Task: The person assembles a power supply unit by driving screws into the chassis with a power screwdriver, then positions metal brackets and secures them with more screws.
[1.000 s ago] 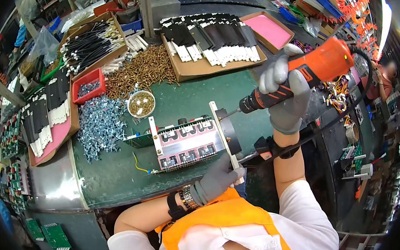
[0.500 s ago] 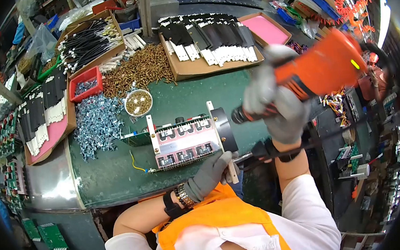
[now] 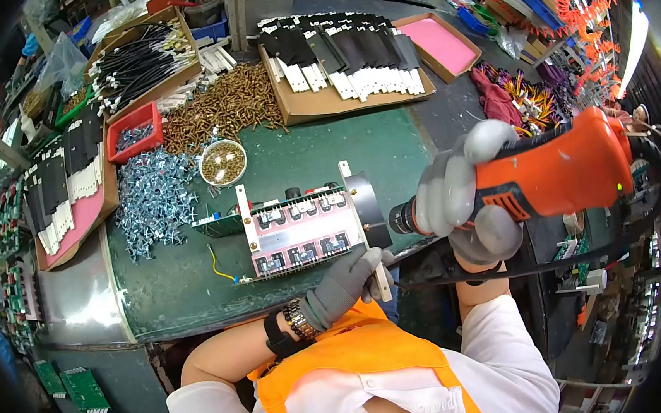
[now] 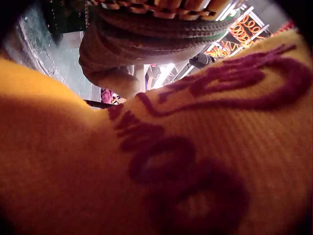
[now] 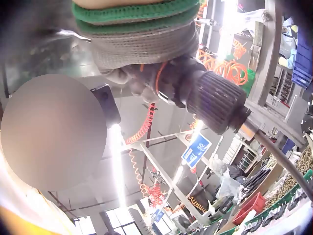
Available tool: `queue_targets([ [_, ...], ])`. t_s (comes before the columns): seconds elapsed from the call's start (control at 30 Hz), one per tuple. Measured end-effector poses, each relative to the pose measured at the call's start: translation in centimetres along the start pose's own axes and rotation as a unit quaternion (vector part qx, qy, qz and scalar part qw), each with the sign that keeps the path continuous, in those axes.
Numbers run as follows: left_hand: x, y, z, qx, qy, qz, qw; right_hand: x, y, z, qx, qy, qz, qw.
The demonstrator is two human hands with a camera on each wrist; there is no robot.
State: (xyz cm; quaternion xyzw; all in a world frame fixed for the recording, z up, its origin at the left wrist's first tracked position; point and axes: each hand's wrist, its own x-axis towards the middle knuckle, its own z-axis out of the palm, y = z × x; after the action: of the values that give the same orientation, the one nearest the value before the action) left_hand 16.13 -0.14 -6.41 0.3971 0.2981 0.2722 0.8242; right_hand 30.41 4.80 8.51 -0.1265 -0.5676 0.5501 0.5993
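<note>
A worker in grey gloves and an orange apron (image 3: 335, 361) grips an orange-and-black power drill (image 3: 560, 169) in the right hand (image 3: 469, 188), fingers wrapped around its body, the bit pointing at a pale strip (image 3: 359, 212) beside a black plate (image 3: 371, 203). The left hand (image 3: 337, 290) pinches the strip's near end. The circuit board assembly (image 3: 294, 236) lies on a green worktop (image 3: 174, 292), near a round tub (image 3: 244, 163) of small brass-colored parts. Beyond it sit loose brass-colored fasteners (image 3: 222, 106) and a cardboard tray (image 3: 300, 118) of black-and-white pieces.
</note>
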Motion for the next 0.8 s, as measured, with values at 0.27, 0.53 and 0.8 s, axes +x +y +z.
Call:
queue_targets([
  [0.27, 0.4, -0.5, 0.0, -0.008, -0.001, -0.005, 1.000, 0.1, 0.5, 0.6, -0.003, 0.070, 0.065, 0.995],
  [0.53, -0.4, 1.2, -1.1, 0.018, -0.054, -0.076, 0.995, 1.1, 0.0, -0.2, -0.047, 0.034, 0.027, 0.998],
  [0.8, -9.3, 6.9, -4.5, 0.453, 0.146, 0.274, 0.836, 2.8, 1.0, -2.2, -0.064, 0.041, -0.058, 0.995],
])
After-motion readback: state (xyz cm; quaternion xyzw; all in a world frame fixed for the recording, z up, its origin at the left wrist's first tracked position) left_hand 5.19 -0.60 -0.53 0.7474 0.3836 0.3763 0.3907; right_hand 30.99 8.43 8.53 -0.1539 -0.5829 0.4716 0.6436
